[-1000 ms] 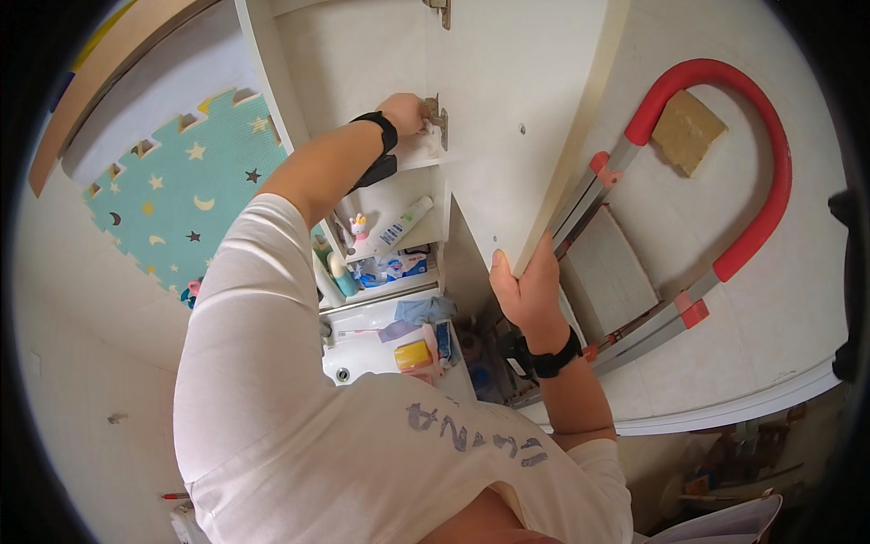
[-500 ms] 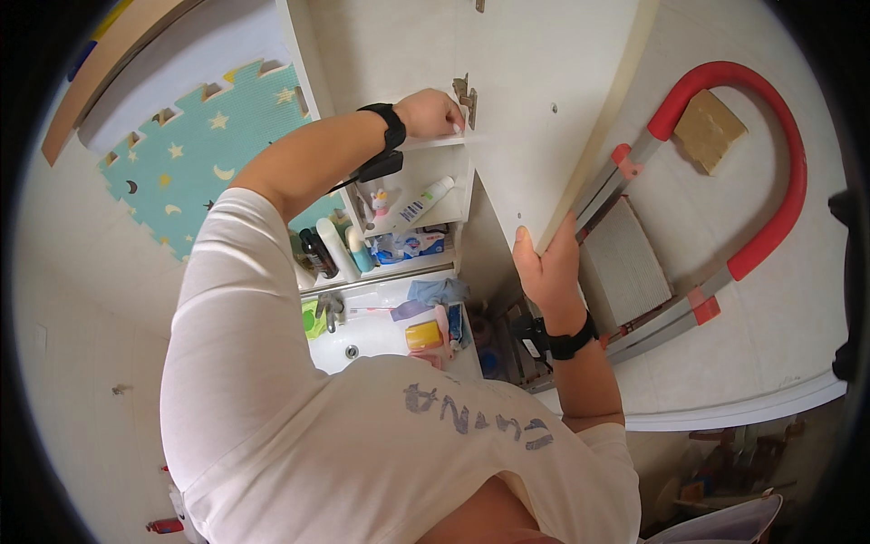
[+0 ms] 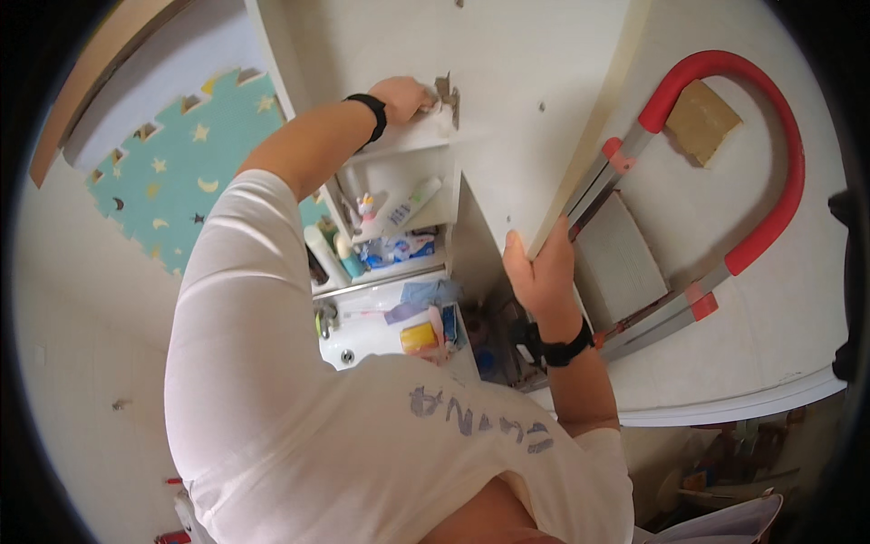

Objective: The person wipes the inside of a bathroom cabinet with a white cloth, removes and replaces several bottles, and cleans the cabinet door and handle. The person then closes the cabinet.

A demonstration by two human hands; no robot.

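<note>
My left hand (image 3: 401, 97) reaches into the open white cabinet (image 3: 362, 36), close to the metal door hinge (image 3: 447, 100). Its fingers are closed on a small, crumpled white tissue-like piece (image 3: 439, 119), partly hidden by the hand, against the inner corner above a shelf edge. My right hand (image 3: 544, 276) grips the lower edge of the open cabinet door (image 3: 535, 136), thumb on the inner face and fingers around the far side. Below the left hand, a lower shelf holds a small pink-and-white figurine (image 3: 366, 208) and a white tube (image 3: 415, 205).
Bottles (image 3: 326, 256) and a blue-and-white packet (image 3: 399, 248) stand on the ledge above a white sink (image 3: 362, 340). A yellow soap bar (image 3: 419, 338) and cloths lie there. A red-handled folding ladder (image 3: 788, 163) leans at the right. A teal foam mat (image 3: 172, 177) is at left.
My left hand has shifted slightly left and up from the corner below the hinge, and more of the white piece shows. My right hand keeps its hold on the door; the whole view has shifted slightly.
</note>
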